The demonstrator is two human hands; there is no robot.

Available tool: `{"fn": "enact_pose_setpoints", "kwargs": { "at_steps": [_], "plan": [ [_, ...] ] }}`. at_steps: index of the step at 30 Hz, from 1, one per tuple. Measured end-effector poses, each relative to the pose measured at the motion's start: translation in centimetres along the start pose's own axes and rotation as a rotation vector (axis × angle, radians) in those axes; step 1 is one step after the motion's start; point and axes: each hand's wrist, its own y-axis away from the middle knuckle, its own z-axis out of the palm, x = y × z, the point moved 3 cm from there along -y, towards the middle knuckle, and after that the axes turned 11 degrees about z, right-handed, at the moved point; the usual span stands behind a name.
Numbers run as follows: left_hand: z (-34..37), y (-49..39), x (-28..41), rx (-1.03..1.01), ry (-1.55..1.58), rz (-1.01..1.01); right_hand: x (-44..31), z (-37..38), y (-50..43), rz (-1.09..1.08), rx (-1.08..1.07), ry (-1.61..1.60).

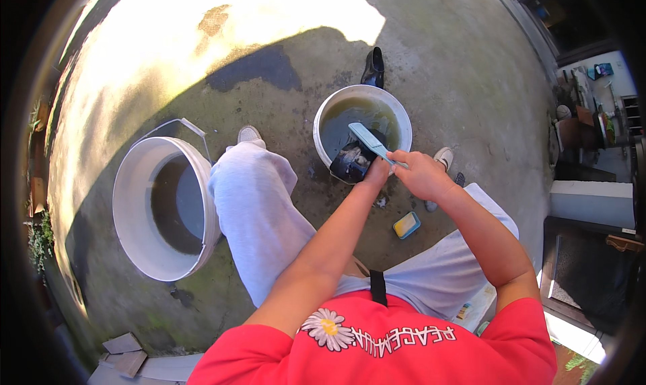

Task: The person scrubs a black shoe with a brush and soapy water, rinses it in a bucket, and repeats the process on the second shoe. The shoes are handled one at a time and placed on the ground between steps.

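Note:
A wet black shoe (348,164) is tilted over the near rim of a white bucket (319,142). My left hand (377,173), partly hidden by the right one, grips this shoe. Fingers closed around its handle, my right hand (418,172) holds a light blue scrubbing brush (367,137). The brush head lies across the top of the shoe; its bristles are hidden. Murky greenish-brown water (374,111) fills much of the bucket. Just beyond the far rim stands a second black shoe (373,68).
On the concrete floor (464,82), a yellow soap bar (405,225) sits in a blue dish. A larger white bucket (132,208) with some water stands beside my left leg, its wire handle (194,127) raised. My feet flank the smaller bucket. Boards (123,354) lie at lower left.

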Motion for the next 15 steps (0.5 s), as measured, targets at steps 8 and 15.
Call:
{"fn": "enact_pose_setpoints", "kwargs": {
  "at_steps": [8,15],
  "plan": [
    [-5.2,-4.1,6.6,-0.376,0.022,-0.295,14.7,4.5,-9.7,0.249,0.037,-0.439],
    [-5.0,-7.7,2.1,-0.400,-0.265,-0.342,12.2,6.3,-13.0,0.172,0.163,-0.048]
  ]
}}
